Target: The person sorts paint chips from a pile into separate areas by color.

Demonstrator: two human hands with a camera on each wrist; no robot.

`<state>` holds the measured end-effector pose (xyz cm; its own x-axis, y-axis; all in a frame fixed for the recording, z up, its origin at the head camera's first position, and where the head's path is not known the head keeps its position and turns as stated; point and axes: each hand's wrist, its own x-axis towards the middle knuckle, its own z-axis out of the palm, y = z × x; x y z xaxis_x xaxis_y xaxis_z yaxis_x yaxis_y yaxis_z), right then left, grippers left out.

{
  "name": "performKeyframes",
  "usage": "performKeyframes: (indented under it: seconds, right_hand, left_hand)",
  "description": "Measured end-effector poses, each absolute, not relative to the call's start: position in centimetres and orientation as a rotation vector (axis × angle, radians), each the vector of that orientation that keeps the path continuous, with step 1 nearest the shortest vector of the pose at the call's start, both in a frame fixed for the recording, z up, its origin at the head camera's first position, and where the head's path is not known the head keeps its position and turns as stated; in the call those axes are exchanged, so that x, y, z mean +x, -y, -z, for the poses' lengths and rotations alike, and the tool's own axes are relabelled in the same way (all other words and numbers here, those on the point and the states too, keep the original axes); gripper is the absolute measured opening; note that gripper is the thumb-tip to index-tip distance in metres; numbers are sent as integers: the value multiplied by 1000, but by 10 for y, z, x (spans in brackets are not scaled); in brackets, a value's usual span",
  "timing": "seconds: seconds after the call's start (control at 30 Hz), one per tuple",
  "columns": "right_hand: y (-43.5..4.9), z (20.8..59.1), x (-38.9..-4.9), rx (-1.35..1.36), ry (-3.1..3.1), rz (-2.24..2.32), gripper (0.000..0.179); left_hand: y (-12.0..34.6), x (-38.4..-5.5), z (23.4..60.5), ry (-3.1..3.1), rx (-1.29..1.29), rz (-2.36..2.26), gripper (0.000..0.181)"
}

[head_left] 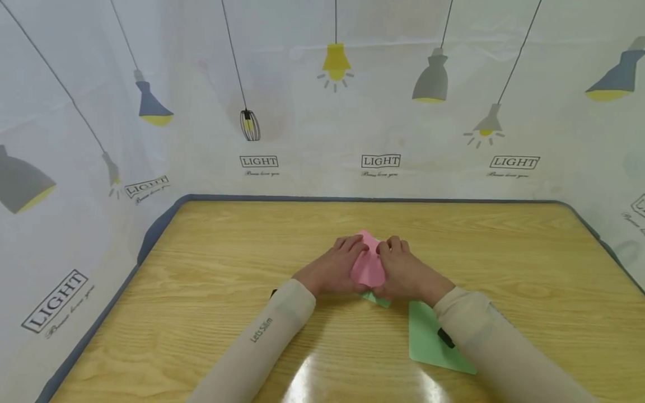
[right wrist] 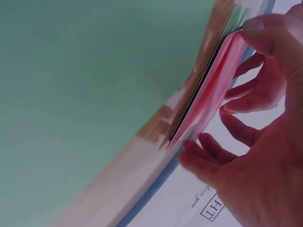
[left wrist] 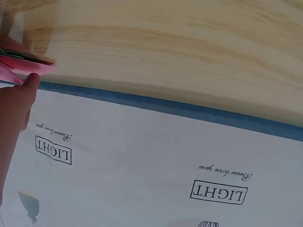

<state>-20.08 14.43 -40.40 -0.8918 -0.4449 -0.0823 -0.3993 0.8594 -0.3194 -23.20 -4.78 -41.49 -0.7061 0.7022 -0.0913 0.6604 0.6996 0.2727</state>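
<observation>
Pink paper (head_left: pixel 370 266) is bowing between the left hand (head_left: pixel 337 267) and right hand (head_left: pixel 405 273), both pinching its sides, beyond and left of the green sheet (head_left: pixel 425 341); folding is seemingly progressing, not finished, remaining creases being impossible to tell.

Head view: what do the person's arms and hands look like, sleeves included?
The left hand and right hand are ungloved. The left sleeve and right sleeve are long and pale cream; dark lettering on the left one reads roughly "Let's Slim". A black piece shows beside the right sleeve, a smaller black bit by the left; I can't tell what they are.
</observation>
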Motion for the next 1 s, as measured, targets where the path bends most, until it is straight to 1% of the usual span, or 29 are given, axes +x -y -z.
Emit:
performKeyframes:
  seconds: [0.2, 0.37, 0.5, 0.63, 0.83, 1.0]
  right_hand:
    - [-147, 404, -201, -781, -2896, 461, 86]
    - [-148, 405, -200, -913, -2899, 475, 76]
    - [-147, 403, -195, -983, -2886, 511, 67]
    - [-142, 398, -188, -1055, -2856, 512, 65]
    - [-128, 392, -178, -1161, -2826, 537, 58]
    - [-116, 388, -168, -1185, -2752, 621, 64]
  left_hand:
    - [48, -235, 415, -2699, 1191, -369, 96]
    - [49, -235, 412, -2713, 1204, -341, 98]
    - [56, -229, 409, -2727, 1236, -365, 87]
    - [71, -218, 403, -2713, 1209, -406, 78]
    - [94, -197, 390, -2703, 1140, -431, 69]
    - [113, -178, 383, -2715, 1112, -489, 65]
